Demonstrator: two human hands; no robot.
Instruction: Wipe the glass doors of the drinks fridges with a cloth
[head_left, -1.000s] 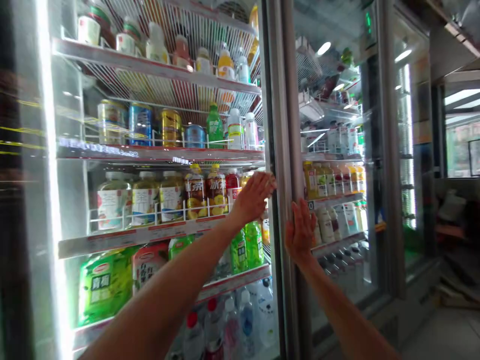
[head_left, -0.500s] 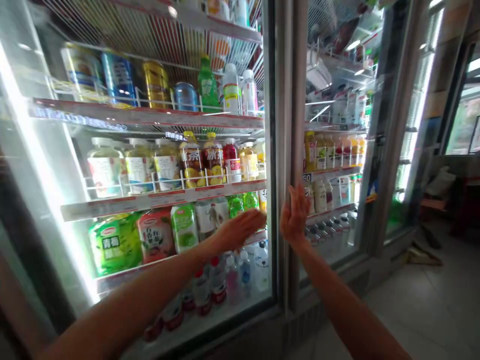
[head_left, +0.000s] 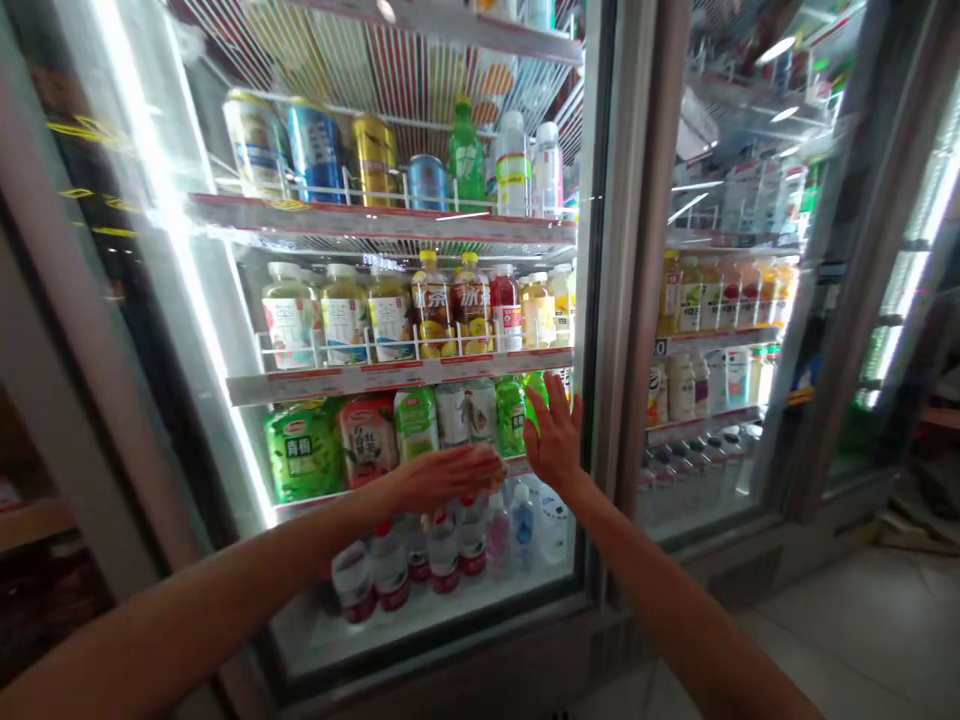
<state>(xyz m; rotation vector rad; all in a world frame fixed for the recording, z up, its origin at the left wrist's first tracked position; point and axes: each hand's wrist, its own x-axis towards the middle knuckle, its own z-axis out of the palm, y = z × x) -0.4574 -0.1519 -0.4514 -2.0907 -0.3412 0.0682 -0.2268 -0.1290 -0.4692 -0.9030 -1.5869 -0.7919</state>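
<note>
A lit drinks fridge with a glass door (head_left: 405, 235) fills the view in front of me. My left hand (head_left: 450, 478) reaches across the lower shelf level, its fingers stretched to the right and slightly blurred. A pale patch shows at its fingertips; whether that is a thing or a reflection I cannot tell. Close to the door's right side is my right hand (head_left: 553, 440), raised with fingers spread and nothing in them. It appears to lie against the glass. Behind the hands are green drink bottles (head_left: 511, 415) and clear bottles with red caps (head_left: 442, 550).
A metal door frame (head_left: 637, 250) stands right of my right hand, with a second fridge door (head_left: 720, 370) beyond it. Cans (head_left: 315, 150) and juice bottles (head_left: 390, 315) line the upper shelves. Pale floor tiles (head_left: 847, 620) lie at lower right.
My right hand has left the metal frame and moved left in front of the glass, fingers spreading. My left hand has drawn left, away from the door's edge. The view has shifted left.
</note>
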